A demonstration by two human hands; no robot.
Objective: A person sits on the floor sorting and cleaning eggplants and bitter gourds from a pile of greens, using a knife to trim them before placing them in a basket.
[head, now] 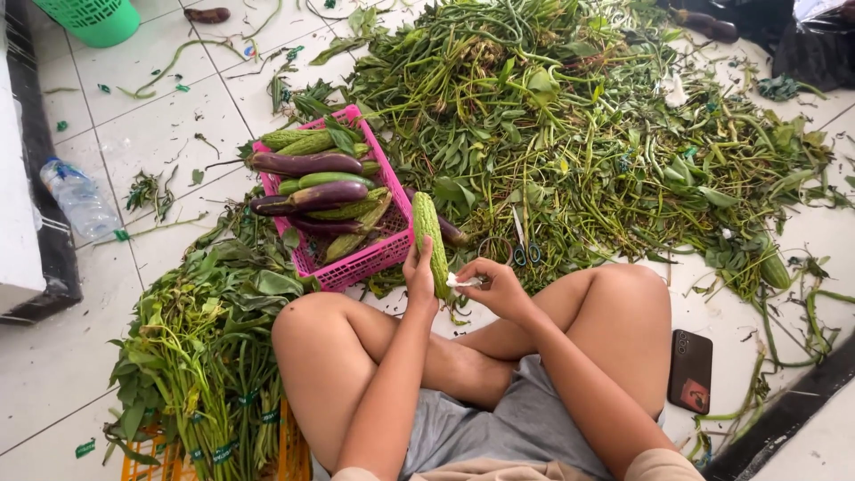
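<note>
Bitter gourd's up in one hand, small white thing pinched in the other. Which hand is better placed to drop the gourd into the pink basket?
Left, probably. The left hand already grips the bitter gourd upright, right beside the pink basket. The right hand pinches a small white piece and sits farther from the basket.

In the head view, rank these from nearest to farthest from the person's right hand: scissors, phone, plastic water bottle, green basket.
From the right hand:
1. scissors, just above it, on the greens.
2. phone, on the floor lower right, beside the knee.
3. plastic water bottle, far left.
4. green basket, top-left corner.
</note>
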